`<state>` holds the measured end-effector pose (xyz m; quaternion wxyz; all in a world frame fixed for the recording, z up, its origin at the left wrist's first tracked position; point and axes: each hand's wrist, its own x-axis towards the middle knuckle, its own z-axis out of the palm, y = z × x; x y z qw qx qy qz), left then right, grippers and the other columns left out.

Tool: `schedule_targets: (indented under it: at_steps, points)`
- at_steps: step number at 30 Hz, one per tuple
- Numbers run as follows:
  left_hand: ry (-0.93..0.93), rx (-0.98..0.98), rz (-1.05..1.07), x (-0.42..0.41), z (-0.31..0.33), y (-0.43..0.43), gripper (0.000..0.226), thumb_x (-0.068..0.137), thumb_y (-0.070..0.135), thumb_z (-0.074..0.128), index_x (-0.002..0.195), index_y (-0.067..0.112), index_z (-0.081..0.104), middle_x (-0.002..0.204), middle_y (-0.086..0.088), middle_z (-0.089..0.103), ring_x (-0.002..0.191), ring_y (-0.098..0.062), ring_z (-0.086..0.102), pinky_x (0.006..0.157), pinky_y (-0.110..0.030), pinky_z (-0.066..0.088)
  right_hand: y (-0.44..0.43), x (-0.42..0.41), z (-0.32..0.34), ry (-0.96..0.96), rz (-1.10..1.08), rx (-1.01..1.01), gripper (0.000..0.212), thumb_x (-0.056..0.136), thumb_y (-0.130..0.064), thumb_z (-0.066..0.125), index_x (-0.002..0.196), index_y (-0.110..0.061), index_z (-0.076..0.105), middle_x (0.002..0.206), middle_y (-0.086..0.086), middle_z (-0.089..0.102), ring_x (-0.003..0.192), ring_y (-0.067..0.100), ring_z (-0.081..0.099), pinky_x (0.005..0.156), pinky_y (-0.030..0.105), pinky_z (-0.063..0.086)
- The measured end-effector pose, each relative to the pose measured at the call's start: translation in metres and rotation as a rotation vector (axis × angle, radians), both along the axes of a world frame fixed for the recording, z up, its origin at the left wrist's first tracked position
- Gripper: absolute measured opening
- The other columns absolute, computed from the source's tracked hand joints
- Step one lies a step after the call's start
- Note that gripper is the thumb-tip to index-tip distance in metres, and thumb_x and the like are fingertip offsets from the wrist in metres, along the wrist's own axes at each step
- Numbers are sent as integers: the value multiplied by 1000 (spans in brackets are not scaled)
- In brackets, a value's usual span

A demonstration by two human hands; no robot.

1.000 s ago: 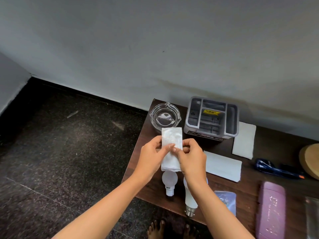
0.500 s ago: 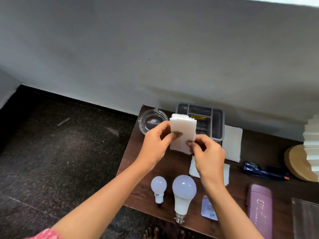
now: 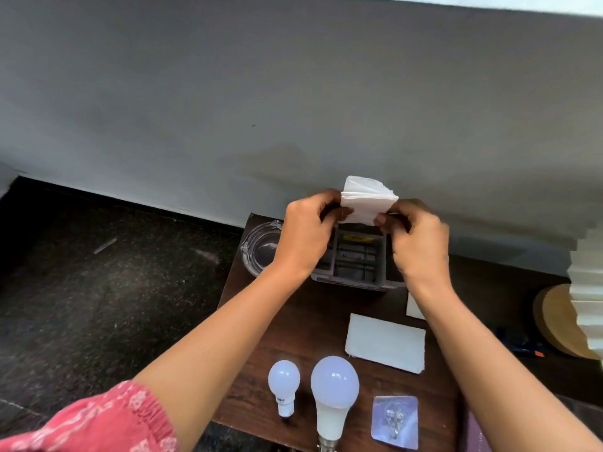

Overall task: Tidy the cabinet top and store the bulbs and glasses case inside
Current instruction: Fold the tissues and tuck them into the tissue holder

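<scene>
Both of my hands hold a folded white tissue [image 3: 367, 200] up over the grey divided organiser box [image 3: 357, 259] at the back of the dark wooden cabinet top [image 3: 313, 324]. My left hand [image 3: 306, 236] pinches its left edge and my right hand [image 3: 414, 243] pinches its right edge. A small white bulb [image 3: 283, 384] and a larger white bulb [image 3: 333, 398] lie side by side near the front edge. Only a purple sliver of the glasses case [image 3: 478, 435] shows at the bottom right, behind my right forearm.
A clear glass bowl [image 3: 261, 249] sits left of the organiser. A folded white tissue [image 3: 386, 342] lies mid-top, another [image 3: 413, 308] peeks out behind my right arm. An adhesive hook in plastic [image 3: 395, 420], a dark blue object [image 3: 522, 344], a round wooden base [image 3: 561, 321] and a pleated white shade [image 3: 587, 288] are nearby.
Both hands have lifted the tissue up and back, from above the bulbs to over the organiser box. The view has tilted upward, showing more wall.
</scene>
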<state>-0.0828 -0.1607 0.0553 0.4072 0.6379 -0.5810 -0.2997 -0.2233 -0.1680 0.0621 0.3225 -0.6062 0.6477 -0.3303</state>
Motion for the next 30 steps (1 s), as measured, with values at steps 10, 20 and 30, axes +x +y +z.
schedule_targets:
  at_steps: [10,20,30]
  points:
    - [-79,-64,-26,1,-11,3,23,81,-4,56,97,6,68,85,4,67,79,-4,59,69,-6,43,-3,-3,-19,-43,19,61,23,88,-6,53,104,-14,66,101,7,65,96,20,56,79,21,37]
    - [-389,-48,-88,-2,-10,11,23,91,21,52,112,20,58,83,-15,70,79,-41,62,56,-32,37,3,-8,-25,296,53,-16,22,88,-10,52,106,-15,64,94,16,68,105,34,44,67,27,9]
    - [-453,-5,-128,-10,-9,13,24,91,20,49,116,17,50,95,-12,69,86,-42,61,58,-36,38,3,-13,-20,391,66,-7,23,88,-17,54,109,-21,62,114,5,62,112,29,42,66,28,7]
